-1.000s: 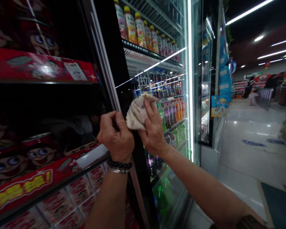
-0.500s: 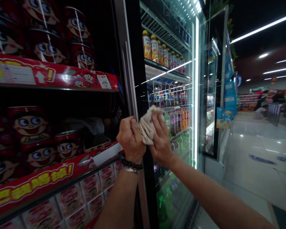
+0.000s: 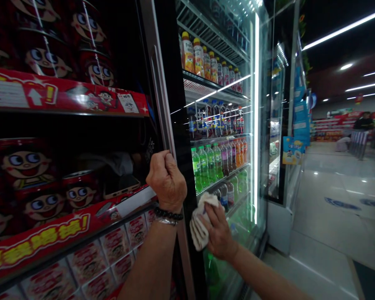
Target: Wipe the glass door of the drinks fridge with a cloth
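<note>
My left hand [image 3: 166,180] is closed around the long metal handle [image 3: 160,96] on the edge of a glass fridge door [image 3: 237,137]. A dark bead bracelet sits on that wrist. My right hand [image 3: 218,233] presses a crumpled pale cloth [image 3: 200,221] against the door's dark frame, below my left hand. Behind the glass stand rows of drink bottles [image 3: 217,158] in green, purple and orange, with orange-capped juice bottles [image 3: 203,60] on the shelf above.
To the left, red shelves [image 3: 65,98] carry cans with cartoon faces [image 3: 25,162] and wrapped packs below. Further fridges [image 3: 279,125] line the aisle on the right. The shiny floor [image 3: 331,208] stretches back to distant people [image 3: 364,121] and red displays.
My right hand has slid the cloth down the door frame from level with my left hand to below it. My left hand has stayed on the handle.
</note>
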Tool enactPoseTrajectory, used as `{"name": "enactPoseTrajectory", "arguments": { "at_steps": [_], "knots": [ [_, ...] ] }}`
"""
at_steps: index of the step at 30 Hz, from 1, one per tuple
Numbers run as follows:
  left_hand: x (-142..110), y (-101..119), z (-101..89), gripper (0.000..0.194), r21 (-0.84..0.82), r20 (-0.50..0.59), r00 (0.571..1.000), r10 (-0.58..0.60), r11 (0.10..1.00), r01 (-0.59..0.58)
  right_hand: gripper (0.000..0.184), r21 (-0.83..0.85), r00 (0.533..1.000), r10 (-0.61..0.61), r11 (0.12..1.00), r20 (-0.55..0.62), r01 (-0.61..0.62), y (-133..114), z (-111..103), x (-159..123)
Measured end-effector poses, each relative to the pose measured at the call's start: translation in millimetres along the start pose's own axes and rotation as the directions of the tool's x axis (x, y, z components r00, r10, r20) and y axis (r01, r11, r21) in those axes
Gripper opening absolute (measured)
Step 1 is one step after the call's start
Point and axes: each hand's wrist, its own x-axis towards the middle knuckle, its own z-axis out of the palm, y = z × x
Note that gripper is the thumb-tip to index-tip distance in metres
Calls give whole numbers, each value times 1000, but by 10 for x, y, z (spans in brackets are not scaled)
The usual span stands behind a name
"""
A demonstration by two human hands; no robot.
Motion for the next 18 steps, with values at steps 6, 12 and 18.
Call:
{"name": "enactPoseTrajectory", "arguments": {
  "at_steps": [6,12,18],
  "knots": [
    [6,3,-6,22,28,8,1000,22,999,-22,60,90,969,66,995,-238,-45,802,-323,2159],
    [31,20,-27,24,43,23,999,22,999,-23,63,42,906,209,977,-368,-209,1188,-355,3327],
    [45,-208,5,42,122,5,1000,-31,992,30,69,-82,946,198,971,-255,-226,689,-228,2192]
  ]
}}
